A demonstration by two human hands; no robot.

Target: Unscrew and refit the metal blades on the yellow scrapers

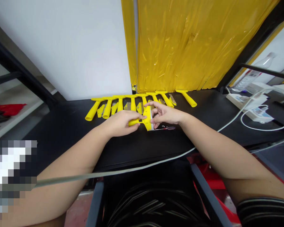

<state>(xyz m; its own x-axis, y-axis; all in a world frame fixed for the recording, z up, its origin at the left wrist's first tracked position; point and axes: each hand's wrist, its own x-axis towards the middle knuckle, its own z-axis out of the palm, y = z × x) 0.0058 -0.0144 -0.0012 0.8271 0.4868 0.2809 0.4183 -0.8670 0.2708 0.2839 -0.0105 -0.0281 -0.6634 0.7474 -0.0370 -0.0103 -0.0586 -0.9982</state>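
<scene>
A yellow scraper (147, 117) with a wide head and a pale strip along its right edge is held between my hands, just above the black table. My left hand (119, 123) is closed around its handle, thumb on the neck. At the head's pale edge, my right hand (164, 114) grips with thumb and fingers, index finger reaching over the top corner. Beneath the right hand lies a thin screwdriver (171, 128), with tiny metal bits, perhaps screws, beside it. Behind my hands stretches a row of yellow T-shaped handles (93, 110), with small yellow pieces with metal blades (172, 99) among them.
The black table (85, 148) meets a white panel (90, 50) and a yellow-wrapped panel (191, 44) at the back. A white cable (142, 166) crosses in front of my arms. Power strips (249, 107) and a plastic bottle (255, 72) are at right.
</scene>
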